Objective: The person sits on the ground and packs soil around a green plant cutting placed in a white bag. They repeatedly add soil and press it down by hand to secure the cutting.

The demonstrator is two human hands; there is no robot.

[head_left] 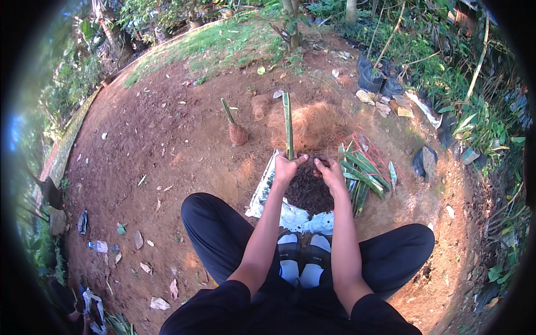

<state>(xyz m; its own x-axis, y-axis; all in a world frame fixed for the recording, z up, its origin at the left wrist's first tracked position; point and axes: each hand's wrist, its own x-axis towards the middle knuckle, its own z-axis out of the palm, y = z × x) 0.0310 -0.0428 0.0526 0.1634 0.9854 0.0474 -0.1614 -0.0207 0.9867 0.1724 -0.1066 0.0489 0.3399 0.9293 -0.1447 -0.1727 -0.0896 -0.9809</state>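
My left hand [287, 168] is closed round the lower end of an upright snake plant leaf [288, 124], green with pale edges. Close beside it, my right hand [331, 173] has its fingers curled in toward the left thumb; whatever it may pinch is too small to make out. Both hands are above dark soil [308, 195] heaped on an opened white sack [265, 192]. Just beyond them lies a pile of brown coconut fibre [312, 124]. To the left of that pile sits a fibre-wrapped ball [238, 134] with a short leaf cutting [226, 110] sticking out.
Cut snake plant leaves [365, 174] lie right of the sack, with red string [365, 146] behind them. Black plant bags [371, 80] and stones [383, 107] stand at the far right. A plastic bottle [99, 246] lies on the bare earth at the left.
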